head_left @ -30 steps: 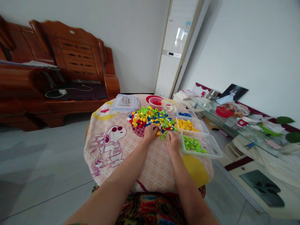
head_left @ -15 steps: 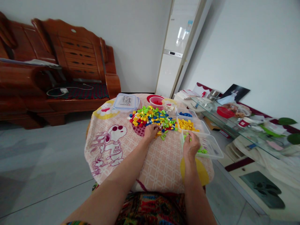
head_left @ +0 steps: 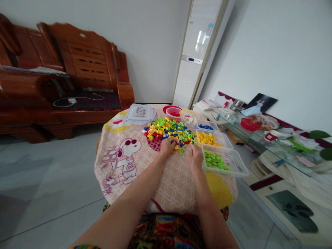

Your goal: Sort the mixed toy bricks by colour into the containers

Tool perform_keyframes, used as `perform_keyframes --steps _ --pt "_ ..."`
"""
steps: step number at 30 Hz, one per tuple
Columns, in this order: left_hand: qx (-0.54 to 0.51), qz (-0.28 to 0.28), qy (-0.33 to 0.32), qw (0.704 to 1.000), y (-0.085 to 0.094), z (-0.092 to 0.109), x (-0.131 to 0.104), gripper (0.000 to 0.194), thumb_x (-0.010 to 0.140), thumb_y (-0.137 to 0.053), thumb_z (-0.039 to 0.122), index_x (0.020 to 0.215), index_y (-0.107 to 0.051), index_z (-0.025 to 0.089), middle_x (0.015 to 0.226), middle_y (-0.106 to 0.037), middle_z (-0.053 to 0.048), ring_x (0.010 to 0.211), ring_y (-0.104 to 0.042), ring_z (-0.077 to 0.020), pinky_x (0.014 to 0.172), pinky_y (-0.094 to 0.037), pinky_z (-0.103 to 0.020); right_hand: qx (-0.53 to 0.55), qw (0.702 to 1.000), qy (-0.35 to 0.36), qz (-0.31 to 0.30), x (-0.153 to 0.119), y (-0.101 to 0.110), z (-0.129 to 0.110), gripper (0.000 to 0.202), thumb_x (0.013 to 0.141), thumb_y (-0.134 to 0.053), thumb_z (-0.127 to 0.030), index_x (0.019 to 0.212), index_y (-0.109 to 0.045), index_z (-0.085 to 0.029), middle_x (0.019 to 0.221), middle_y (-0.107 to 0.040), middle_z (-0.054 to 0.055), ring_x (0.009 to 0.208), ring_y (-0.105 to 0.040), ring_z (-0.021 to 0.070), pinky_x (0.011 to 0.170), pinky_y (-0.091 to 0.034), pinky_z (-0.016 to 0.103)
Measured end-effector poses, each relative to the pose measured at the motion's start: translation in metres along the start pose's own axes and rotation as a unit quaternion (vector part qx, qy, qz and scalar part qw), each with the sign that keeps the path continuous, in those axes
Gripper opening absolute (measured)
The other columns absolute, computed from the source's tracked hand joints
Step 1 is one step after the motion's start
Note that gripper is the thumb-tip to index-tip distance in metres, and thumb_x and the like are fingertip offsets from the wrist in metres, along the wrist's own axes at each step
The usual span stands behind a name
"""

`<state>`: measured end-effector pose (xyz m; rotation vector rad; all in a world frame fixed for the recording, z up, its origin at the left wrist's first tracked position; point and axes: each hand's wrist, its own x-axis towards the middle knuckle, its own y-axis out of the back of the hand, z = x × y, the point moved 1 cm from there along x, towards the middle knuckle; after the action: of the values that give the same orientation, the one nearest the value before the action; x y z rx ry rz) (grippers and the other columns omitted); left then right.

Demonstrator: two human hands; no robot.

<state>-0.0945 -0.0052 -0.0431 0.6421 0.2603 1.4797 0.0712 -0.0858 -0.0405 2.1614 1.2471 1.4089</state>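
My left hand (head_left: 168, 146) rests at the near edge of a mixed pile of small plastic building bricks (head_left: 166, 128) in yellow, green, blue, red and white. Its fingers are curled together, and whatever they hold is too small to make out. My right hand (head_left: 195, 158) is over the cloth between the pile and a clear tub of green bricks (head_left: 216, 160). Its fingers are also drawn together, their tips near the pile's right end; what they hold, if anything, is hidden. Beyond the green tub sit a tub of yellow bricks (head_left: 207, 138) and a tub of blue bricks (head_left: 206, 127).
A round bowl of red bricks (head_left: 174, 112) and some white bricks (head_left: 188, 120) lie behind the pile. Clear lids (head_left: 140, 113) are stacked at the back left of the cloth-covered table (head_left: 171, 193). A cluttered glass shelf (head_left: 261, 140) stands to the right, a wooden bench (head_left: 85, 65) to the left.
My right hand has moved left out of the green tub, toward the pile, uncovering the green bricks inside. My left hand stays almost in place at the pile's edge.
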Motion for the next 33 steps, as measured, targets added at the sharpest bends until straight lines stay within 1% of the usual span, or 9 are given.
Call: perform_keyframes --steps 4,7,9,11,15,20,25,29,33 --pt "0.001 0.004 -0.003 1.0 0.0 0.001 0.0 0.031 0.081 -0.053 0.011 0.096 -0.079 0.018 0.078 -0.075 -0.002 0.071 -0.065 -0.015 0.071 -0.048 -0.022 0.008 0.994 0.049 -0.099 0.008 -0.022 0.008 0.052 0.086 -0.041 -0.006 0.13 -0.067 -0.018 0.13 -0.07 0.012 0.121 -0.062 0.0229 0.106 -0.047 0.039" --pt "0.003 0.004 -0.005 1.0 0.0 0.0 -0.001 0.031 0.081 -0.053 0.011 0.096 -0.079 0.018 0.079 -0.076 -0.002 0.072 -0.066 -0.0149 0.072 -0.048 -0.023 0.009 0.99 0.062 -0.126 0.009 -0.034 0.012 0.06 0.08 -0.042 -0.001 0.133 -0.066 -0.016 0.133 -0.069 0.012 0.125 -0.061 0.0227 0.11 -0.046 0.04" --pt "0.007 0.005 -0.005 1.0 0.001 0.001 -0.001 0.031 0.081 -0.053 0.011 0.096 -0.079 0.017 0.08 -0.076 -0.003 0.073 -0.066 -0.0153 0.072 -0.047 -0.023 0.004 0.992 0.042 -0.118 0.008 -0.036 0.014 0.058 0.079 -0.043 0.0 0.129 -0.069 -0.016 0.128 -0.072 0.012 0.122 -0.063 0.0228 0.108 -0.047 0.039" --pt "0.014 0.007 -0.006 1.0 0.001 0.001 -0.001 0.031 0.081 -0.053 0.011 0.096 -0.079 0.018 0.08 -0.076 -0.003 0.074 -0.066 -0.0157 0.072 -0.047 -0.023 -0.002 0.994 0.023 -0.103 0.007 -0.034 0.014 0.052 0.081 -0.043 -0.002 0.121 -0.073 -0.017 0.122 -0.073 0.011 0.117 -0.064 0.0229 0.106 -0.048 0.038" --pt "0.018 0.002 -0.001 1.0 0.001 0.002 -0.001 0.03 0.081 -0.054 0.01 0.097 -0.079 0.017 0.078 -0.075 -0.003 0.071 -0.065 -0.0155 0.07 -0.046 -0.023 -0.02 0.996 0.019 -0.09 0.004 -0.025 0.013 0.04 0.082 -0.049 -0.005 0.106 -0.077 -0.02 0.116 -0.073 0.009 0.111 -0.063 0.0231 0.103 -0.048 0.037" --pt "0.005 0.001 0.001 1.0 -0.001 -0.001 0.0 0.03 0.082 -0.053 0.01 0.097 -0.078 0.017 0.08 -0.075 -0.003 0.073 -0.066 -0.0154 0.069 -0.046 -0.023 -0.062 0.994 0.013 -0.093 0.004 -0.022 0.008 0.036 0.084 -0.053 -0.007 0.107 -0.076 -0.022 0.108 -0.071 0.01 0.104 -0.06 0.0235 0.099 -0.045 0.037" --pt "-0.008 0.005 0.0 1.0 -0.003 -0.004 0.001 0.03 0.083 -0.053 0.011 0.096 -0.078 0.018 0.078 -0.075 -0.002 0.075 -0.068 -0.0155 0.071 -0.048 -0.022 -0.048 0.994 0.005 -0.093 0.003 -0.023 0.007 0.033 0.084 -0.051 -0.006 0.101 -0.075 -0.021 0.113 -0.071 0.009 0.107 -0.059 0.0226 0.099 -0.043 0.035" --pt "-0.01 0.004 -0.001 1.0 -0.002 -0.002 0.001 0.03 0.082 -0.053 0.011 0.096 -0.079 0.018 0.078 -0.075 -0.002 0.075 -0.068 -0.0155 0.072 -0.049 -0.022 -0.03 0.998 0.005 -0.059 -0.003 -0.02 0.007 0.033 0.091 -0.046 -0.012 0.109 -0.073 -0.019 0.107 -0.073 0.01 0.101 -0.061 0.0226 0.095 -0.045 0.036" --pt "-0.009 0.006 0.0 1.0 -0.001 -0.002 0.001 0.03 0.082 -0.053 0.01 0.095 -0.079 0.018 0.077 -0.075 -0.001 0.074 -0.067 -0.0151 0.071 -0.049 -0.022 -0.004 1.0 0.026 0.015 -0.012 -0.011 0.004 0.036 0.096 -0.041 -0.019 0.117 -0.071 -0.017 0.108 -0.073 0.013 0.1 -0.063 0.0234 0.092 -0.047 0.037"
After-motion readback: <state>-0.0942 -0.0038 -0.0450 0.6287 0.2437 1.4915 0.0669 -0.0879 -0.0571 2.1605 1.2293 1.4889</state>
